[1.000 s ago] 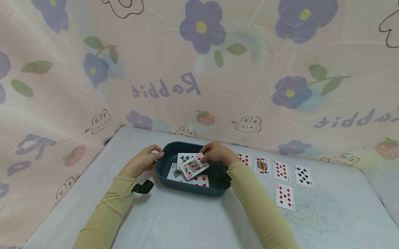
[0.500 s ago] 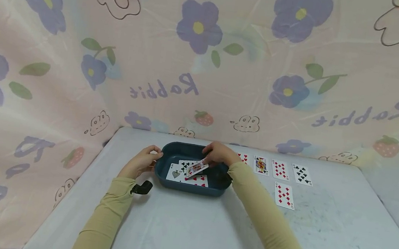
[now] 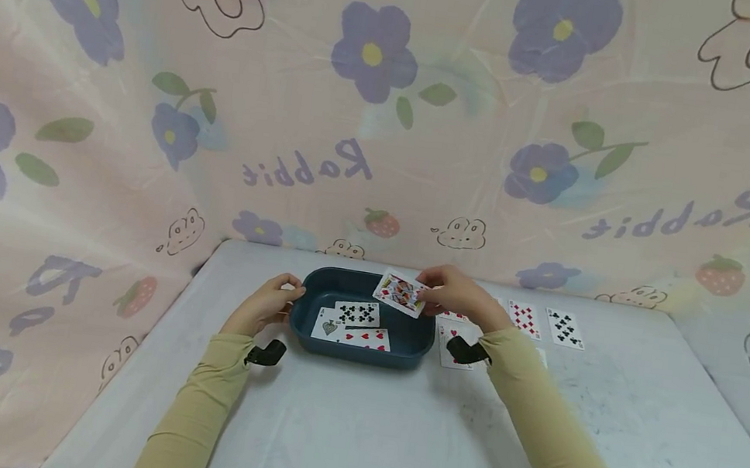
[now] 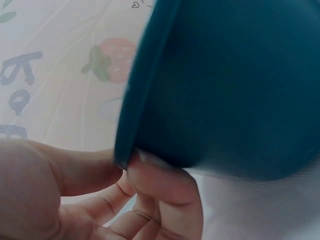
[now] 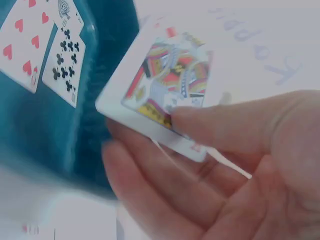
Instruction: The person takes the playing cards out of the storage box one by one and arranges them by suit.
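My left hand [image 3: 264, 306] pinches the left end of a dark blue oval plastic basin [image 3: 360, 355]; in the left wrist view, thumb and forefinger meet at its rim [image 4: 142, 85]. Between the thumb and fingers of my right hand [image 3: 459, 295] is a face playing card [image 3: 399, 293] with red diamond marks, tilted face up over the basin's right back part. Inside the basin lie a clubs card [image 3: 358, 313], a hearts card [image 3: 369, 338] and a spades card [image 3: 326, 327], overlapping. The right wrist view shows the held face card [image 5: 172, 82] close up.
Right of the basin, several playing cards lie face up on the white table [image 3: 336, 432], among them a diamonds card [image 3: 524, 319] and a clubs card [image 3: 565, 328]. A red card [image 3: 448, 348] sits near the basin's right end, partly behind my right wrist. A patterned curtain [image 3: 424, 178] hangs behind.
My right hand has lifted the face card off the other cards in the basin and moved it right and back. The left hand has stayed at the rim.
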`<state>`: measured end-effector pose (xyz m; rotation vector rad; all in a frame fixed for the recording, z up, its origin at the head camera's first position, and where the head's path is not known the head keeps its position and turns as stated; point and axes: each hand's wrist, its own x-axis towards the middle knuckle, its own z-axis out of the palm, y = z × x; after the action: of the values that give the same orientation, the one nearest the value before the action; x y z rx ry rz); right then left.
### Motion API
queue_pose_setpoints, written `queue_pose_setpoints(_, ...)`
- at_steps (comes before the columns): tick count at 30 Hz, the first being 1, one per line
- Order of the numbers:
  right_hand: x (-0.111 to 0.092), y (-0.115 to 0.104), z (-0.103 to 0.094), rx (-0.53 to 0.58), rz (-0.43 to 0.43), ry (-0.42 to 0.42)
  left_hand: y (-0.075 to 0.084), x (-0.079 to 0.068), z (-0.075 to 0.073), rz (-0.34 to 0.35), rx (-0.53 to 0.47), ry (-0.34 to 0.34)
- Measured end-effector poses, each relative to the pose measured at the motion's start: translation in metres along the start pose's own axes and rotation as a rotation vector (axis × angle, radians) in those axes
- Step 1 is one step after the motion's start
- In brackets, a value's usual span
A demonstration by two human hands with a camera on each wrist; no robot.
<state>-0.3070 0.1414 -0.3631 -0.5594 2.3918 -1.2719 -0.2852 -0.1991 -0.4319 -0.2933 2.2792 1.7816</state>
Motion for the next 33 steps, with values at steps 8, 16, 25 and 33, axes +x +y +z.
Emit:
queue_pose_setpoints(8,-0.052,0.031,-0.032,0.026,-0.065,0.087,-0.003,0.002,-0.004,0.006,0.031,-0.009)
queue_pose_setpoints(16,-0.104,0.063,-0.038,0.116,-0.063,0.136,-0.002,0.002,-0.004,0.005,0.040,-0.016)
queue_pose_setpoints(25,-0.162,0.104,-0.038,0.048,0.097,0.245,0.001,0.002,-0.002,-0.022,0.023,-0.008)
queue_pose_setpoints(33,-0.203,0.125,-0.043,0.021,0.330,0.275,0.001,0.002,-0.001,-0.014,0.008,-0.005)
